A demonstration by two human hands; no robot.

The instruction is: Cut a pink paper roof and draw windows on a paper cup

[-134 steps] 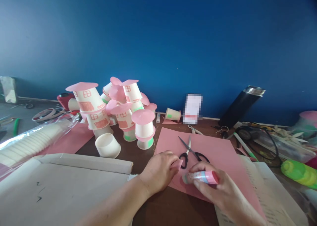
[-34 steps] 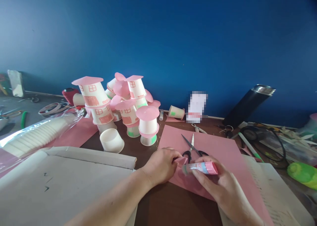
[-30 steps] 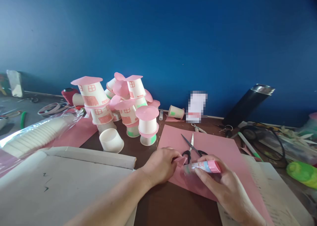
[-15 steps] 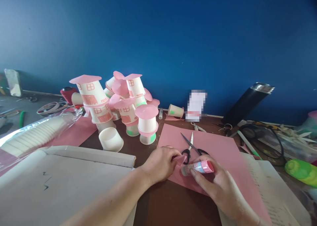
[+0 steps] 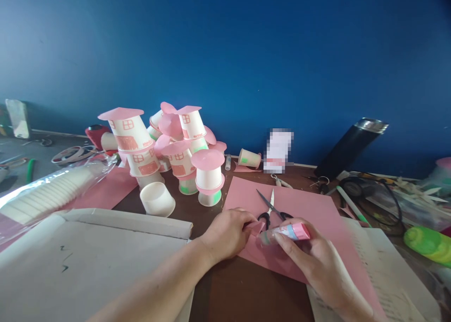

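brown tabletop [image 5: 246,289], left fingers [image 5: 247,216] pinching pink scrap [image 5: 256,227], right fingers [image 5: 291,249] gripping glue stick [image 5: 291,231], more tilted than earlier

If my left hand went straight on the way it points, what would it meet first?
Most likely the scissors: their black handle lies just beyond the pink paper piece in your left hand. Depth is unclear; the glue stick might come first.

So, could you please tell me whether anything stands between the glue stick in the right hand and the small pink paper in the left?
Nothing visible does; the glue stick sits close to the small pink paper, the scissors lying beyond both.
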